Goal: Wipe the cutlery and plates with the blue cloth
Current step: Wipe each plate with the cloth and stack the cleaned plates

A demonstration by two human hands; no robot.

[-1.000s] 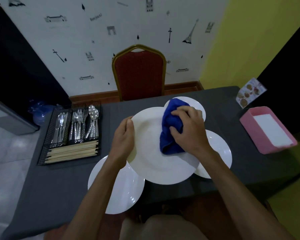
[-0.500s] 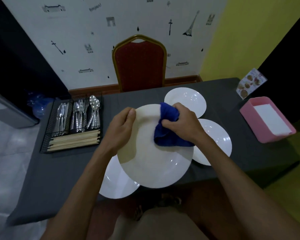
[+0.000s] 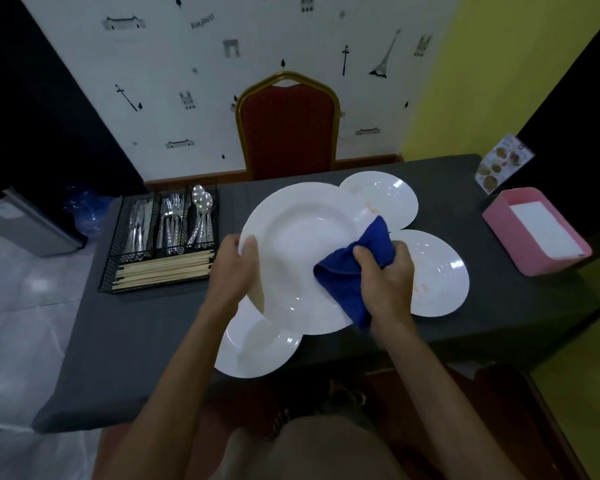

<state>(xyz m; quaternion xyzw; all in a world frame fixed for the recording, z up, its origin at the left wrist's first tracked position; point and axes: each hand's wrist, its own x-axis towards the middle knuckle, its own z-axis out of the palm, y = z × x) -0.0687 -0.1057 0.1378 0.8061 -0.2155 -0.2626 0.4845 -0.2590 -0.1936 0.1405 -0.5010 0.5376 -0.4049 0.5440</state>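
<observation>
I hold a large white plate (image 3: 302, 244) tilted above the dark table (image 3: 146, 327). My left hand (image 3: 234, 268) grips its left rim, thumb on the face. My right hand (image 3: 387, 275) clutches the bunched blue cloth (image 3: 347, 278) against the plate's lower right rim. Three more white plates lie on the table: one at the back (image 3: 392, 199) with an orange smear, one at the right (image 3: 437, 271) with orange marks, one at the front left (image 3: 257, 348). A black wire caddy (image 3: 111, 271) on the left holds knives, forks, spoons (image 3: 203, 216) and chopsticks (image 3: 163, 271).
A pink napkin box (image 3: 499, 220) sits at the table's right end, with a menu card (image 3: 501, 164) behind it. A red chair (image 3: 288, 129) stands at the far side against the wall. A grey bin (image 3: 28, 230) stands on the floor to the left.
The held plate has tipped up and back toward the far side. My right hand and the cloth slid from the plate's upper middle down to its lower right rim.
</observation>
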